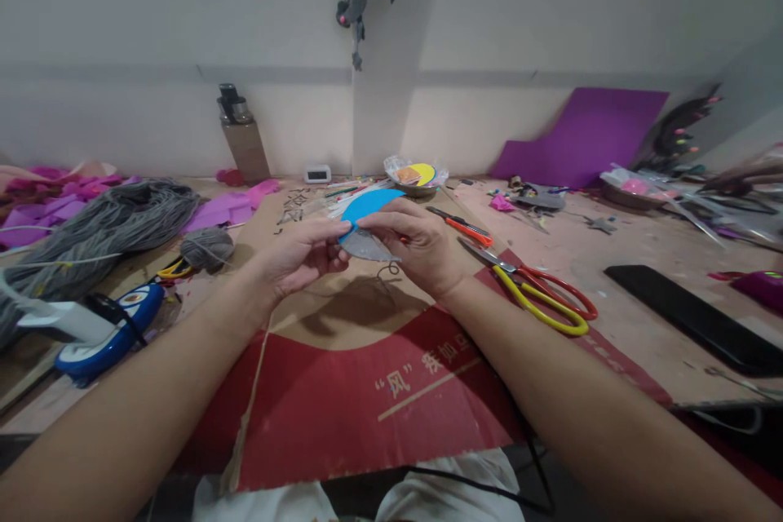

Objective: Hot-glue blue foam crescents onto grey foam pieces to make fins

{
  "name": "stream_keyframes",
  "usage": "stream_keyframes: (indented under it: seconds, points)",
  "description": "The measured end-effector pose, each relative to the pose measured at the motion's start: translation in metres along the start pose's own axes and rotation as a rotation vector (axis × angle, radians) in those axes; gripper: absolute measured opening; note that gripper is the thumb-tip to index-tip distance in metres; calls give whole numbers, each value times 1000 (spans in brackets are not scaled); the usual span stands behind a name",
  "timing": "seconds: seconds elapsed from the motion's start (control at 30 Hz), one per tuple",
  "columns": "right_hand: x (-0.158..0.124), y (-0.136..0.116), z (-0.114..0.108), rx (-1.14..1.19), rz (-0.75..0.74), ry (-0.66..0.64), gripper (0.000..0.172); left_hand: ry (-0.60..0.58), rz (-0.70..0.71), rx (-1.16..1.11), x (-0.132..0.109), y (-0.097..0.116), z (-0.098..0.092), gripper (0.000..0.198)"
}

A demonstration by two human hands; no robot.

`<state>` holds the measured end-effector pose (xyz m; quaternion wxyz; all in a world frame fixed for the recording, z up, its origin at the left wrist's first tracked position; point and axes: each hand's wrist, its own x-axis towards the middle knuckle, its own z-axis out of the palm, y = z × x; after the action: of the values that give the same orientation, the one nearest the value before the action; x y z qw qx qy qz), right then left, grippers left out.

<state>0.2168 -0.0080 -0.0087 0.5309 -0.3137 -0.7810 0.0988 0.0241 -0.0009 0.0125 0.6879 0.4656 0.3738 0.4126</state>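
Observation:
A blue crescent-shaped sheet piece (372,203) is held up over the cardboard, between both hands. My left hand (306,254) pinches its left end with thumb and fingers. From the other side my right hand (419,243) is closed on it, the fingertips meeting near its inner edge. Just under the blue piece, and touching it, is a grey crescent-shaped piece (365,246); part of it hides behind the fingers. A thin dark cord (385,277) hangs or lies below the right hand; its upper end is not clear.
Red-and-brown cardboard (318,416) covers the table's front. To the right lie scissors (538,294), an orange-handled cutter (468,230) and a black phone-like slab (691,318). At left are grey yarn (122,224) and a blue-and-white glue gun (116,330). A purple sheet (587,139) leans behind.

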Motion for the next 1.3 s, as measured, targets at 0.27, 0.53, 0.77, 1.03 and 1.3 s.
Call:
stream_keyframes:
  seconds: [0.27,0.53,0.77,1.03,1.3]
  points:
    - [7,17,-8,-38,-27,-114,40,-24,285,489,3,1,-11,20]
    - [9,13,-7,-147,-14,-110,31,223,423,563,0,3,-4,17]
    - [10,-8,-5,-202,52,-106,23,309,489,561,3,0,-8,20]
    - [13,37,-25,-689,651,-257,35,413,577,502,9,-2,-14,18]
    - [-7,70,-10,-626,830,-303,43,415,533,405,15,-3,-22,19]
